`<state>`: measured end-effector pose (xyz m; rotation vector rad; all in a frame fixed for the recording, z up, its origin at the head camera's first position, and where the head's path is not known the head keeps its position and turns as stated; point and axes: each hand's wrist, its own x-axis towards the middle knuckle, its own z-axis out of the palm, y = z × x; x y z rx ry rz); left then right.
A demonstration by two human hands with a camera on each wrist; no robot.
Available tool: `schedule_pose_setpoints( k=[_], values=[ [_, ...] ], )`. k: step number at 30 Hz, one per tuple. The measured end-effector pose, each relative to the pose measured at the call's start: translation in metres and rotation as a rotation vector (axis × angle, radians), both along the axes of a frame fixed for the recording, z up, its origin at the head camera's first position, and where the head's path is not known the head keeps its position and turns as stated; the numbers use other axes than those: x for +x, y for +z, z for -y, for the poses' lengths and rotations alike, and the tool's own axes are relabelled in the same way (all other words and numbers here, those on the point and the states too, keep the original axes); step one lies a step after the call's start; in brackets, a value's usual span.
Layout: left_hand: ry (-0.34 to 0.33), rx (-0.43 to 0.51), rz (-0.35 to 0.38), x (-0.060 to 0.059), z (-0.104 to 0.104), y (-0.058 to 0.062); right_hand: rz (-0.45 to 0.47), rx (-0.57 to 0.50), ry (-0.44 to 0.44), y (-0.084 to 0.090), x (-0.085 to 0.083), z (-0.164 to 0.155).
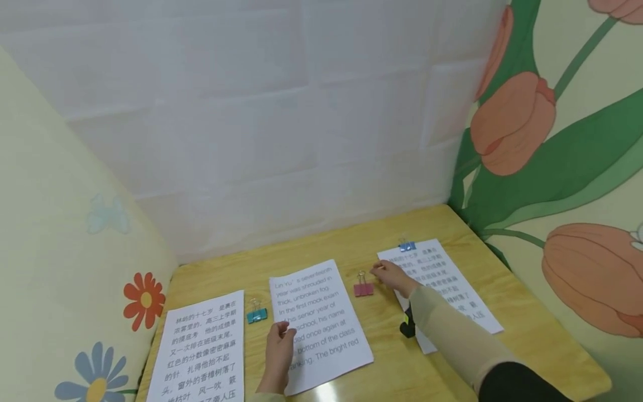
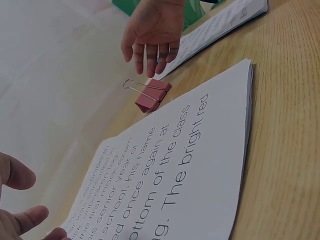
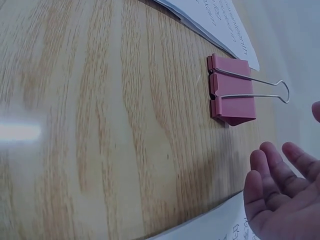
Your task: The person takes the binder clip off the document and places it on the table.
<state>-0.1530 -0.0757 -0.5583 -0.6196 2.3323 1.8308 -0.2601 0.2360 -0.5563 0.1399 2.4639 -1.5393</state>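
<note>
A pink binder clip [image 1: 363, 288] lies on the wooden table [image 1: 387, 368] between two stacks of paper. My right hand [image 1: 390, 275] hovers just right of it with relaxed fingers, holding nothing; in the right wrist view the pink clip [image 3: 231, 90] lies a short gap from my fingertips [image 3: 272, 165]. My left hand [image 1: 279, 347] rests on the left edge of the middle stack with English print [image 1: 321, 324], fingers loose. The left wrist view shows that stack [image 2: 175, 180], the pink clip [image 2: 151, 95] and my right hand [image 2: 152, 30] above it.
A left stack with Chinese print [image 1: 201, 352] lies beside a teal binder clip [image 1: 257, 315]. The right stack [image 1: 447, 290] carries a blue clip [image 1: 407, 245] at its top edge. A small black object [image 1: 407, 326] sits by my right forearm. Padded walls enclose the table.
</note>
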Motion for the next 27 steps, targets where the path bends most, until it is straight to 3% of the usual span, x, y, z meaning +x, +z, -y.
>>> schedule_pose_setpoints(
  k=[11, 21, 27],
  values=[
    [-0.044, 0.011, -0.01, 0.004, -0.015, 0.0, 0.009, -0.094, -0.033, -0.001, -0.002, -0.015],
    [-0.128, 0.021, -0.003, 0.009, -0.035, -0.002, 0.004, -0.091, -0.053, -0.004, -0.003, -0.025],
    [-0.181, 0.033, 0.035, 0.006, -0.045, -0.001, 0.007, -0.074, -0.07, -0.004, -0.002, -0.033]
  ],
)
